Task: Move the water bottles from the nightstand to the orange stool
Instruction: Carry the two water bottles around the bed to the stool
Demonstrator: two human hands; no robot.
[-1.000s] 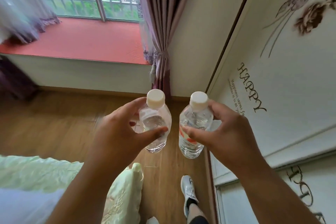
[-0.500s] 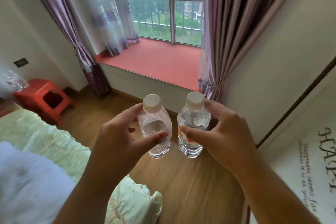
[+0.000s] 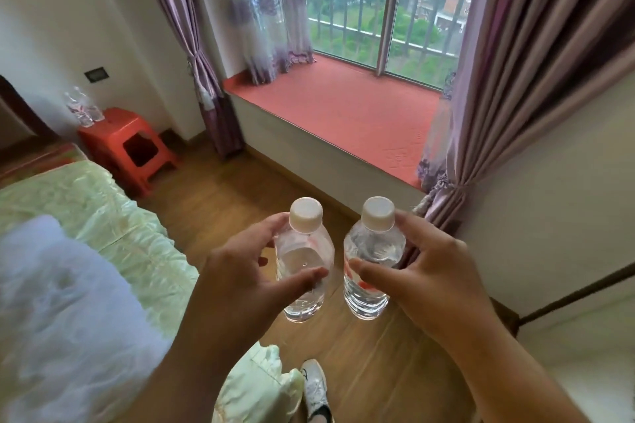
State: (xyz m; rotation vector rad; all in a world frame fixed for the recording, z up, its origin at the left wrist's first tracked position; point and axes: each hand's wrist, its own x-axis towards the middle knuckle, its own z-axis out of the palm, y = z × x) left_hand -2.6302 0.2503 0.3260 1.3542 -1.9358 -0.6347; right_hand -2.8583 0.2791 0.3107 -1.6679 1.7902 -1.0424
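My left hand grips a clear water bottle with a white cap, held upright at chest height. My right hand grips a second clear bottle with a white cap and a red label, upright beside the first. The two bottles hang a little apart over the wooden floor. The orange stool stands far left against the wall, beside the bed. Two more water bottles stand on the stool's far left corner.
A bed with pale green bedding and a white pillow fills the lower left. A red window seat runs along the far wall, with purple curtains at both sides. A white shoe shows on the wooden floor.
The view has swung left, from the wardrobe wall toward the window and stool. The stool looks nearer than half a second ago. Both hands keep the same hold on their bottles.
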